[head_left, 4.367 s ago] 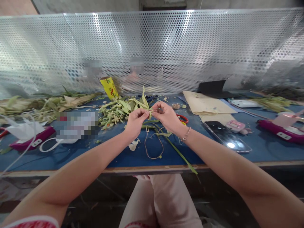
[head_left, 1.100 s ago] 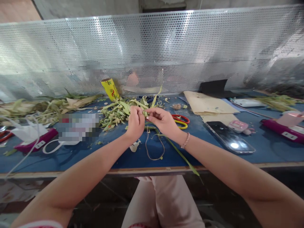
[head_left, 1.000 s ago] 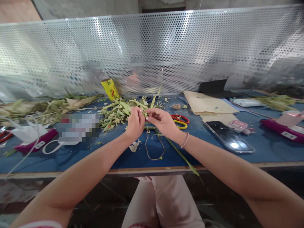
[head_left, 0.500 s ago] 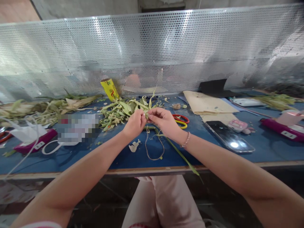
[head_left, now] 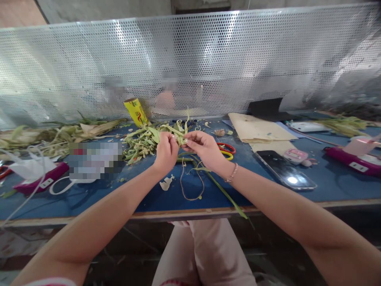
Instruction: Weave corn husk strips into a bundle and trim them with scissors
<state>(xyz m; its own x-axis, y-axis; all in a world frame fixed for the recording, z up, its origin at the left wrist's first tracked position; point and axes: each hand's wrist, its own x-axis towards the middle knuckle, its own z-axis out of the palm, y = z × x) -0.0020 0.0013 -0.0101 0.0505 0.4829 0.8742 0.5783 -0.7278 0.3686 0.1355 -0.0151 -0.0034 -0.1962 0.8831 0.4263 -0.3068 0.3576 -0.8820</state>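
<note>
Since the close work happens just beyond the string loop point(head_left: 192, 199), a steady hold there probably matters most. Left of the loop and beyond it lies the leaf pile point(head_left: 141, 145), near enough to snag a loose end, so the work is best kept a little clear of it. Next comes the left hand point(head_left: 166, 153), beyond the loop and slightly left of it, fingers curled in and thumb pressed on a pale green leaf strip point(head_left: 181, 140); how much sits inside that fist is hidden, but it should serve as the anchor, firm without crushing. The strip spans the hands, straight beyond the loop, and looks liable to split, so tension is best kept along its fibres. Beyond the loop and to its right, the right hand point(head_left: 205, 149) pinches the strip with thumb and forefinger, other fingers loosely bent; small fingertip moves seem wiser than tugs. Farther right of the loop, red and yellow handles point(head_left: 229, 153) lie on the surface point(head_left: 162, 201) behind that hand, worth not brushing.
</note>
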